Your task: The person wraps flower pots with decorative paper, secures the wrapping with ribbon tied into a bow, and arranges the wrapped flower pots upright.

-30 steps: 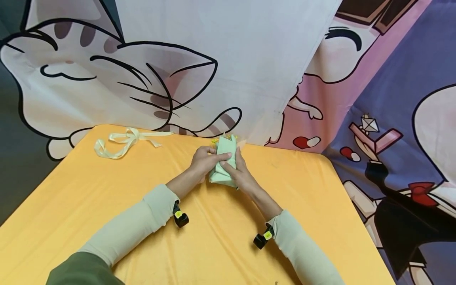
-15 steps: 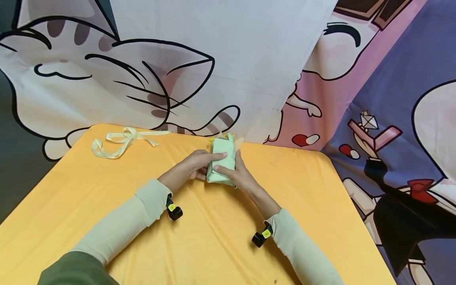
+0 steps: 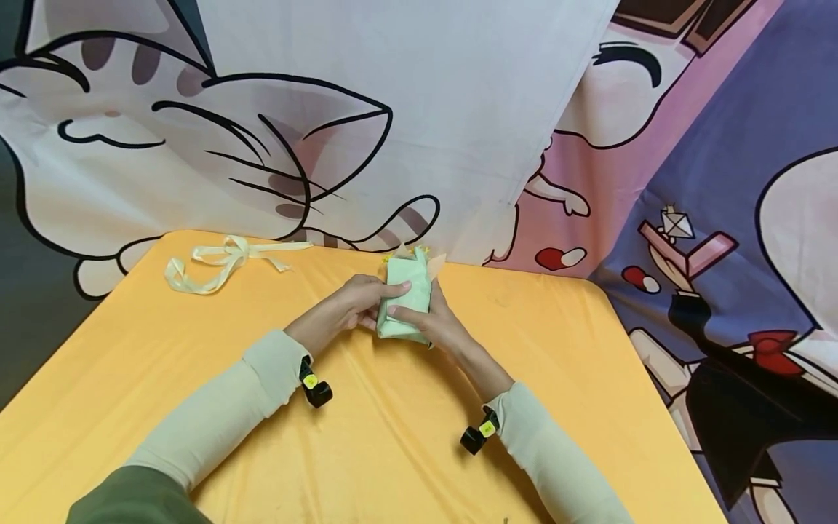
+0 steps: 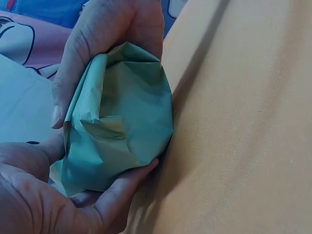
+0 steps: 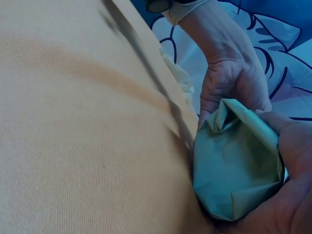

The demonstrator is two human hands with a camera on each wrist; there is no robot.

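Note:
A small bouquet wrapped in mint-green paper (image 3: 402,270) is held between both hands near the table's far edge. Tiny yellow bits and a pale peach tip show at its far end. My left hand (image 3: 356,300) holds its left side, thumb lying across the front. On the right side, my right hand (image 3: 442,324) grips it, its thumb lower on the front. In the left wrist view, the folded paper base (image 4: 141,107) faces the camera, with creases and a tucked flap. The right wrist view shows the same rounded base (image 5: 234,161), right fingers partly hidden behind it.
A cream ribbon (image 3: 229,256) tied in a loose bow lies at the back left of the yellow-covered table (image 3: 366,444). Behind the table hangs a cloth (image 3: 484,109) printed with a cartoon cat. Each wrist carries a small black camera (image 3: 318,394).
My left hand has drawn back to the left, and its thumb now sits further from the right edge of the paper. The bouquet has shifted slightly left, showing more of its front.

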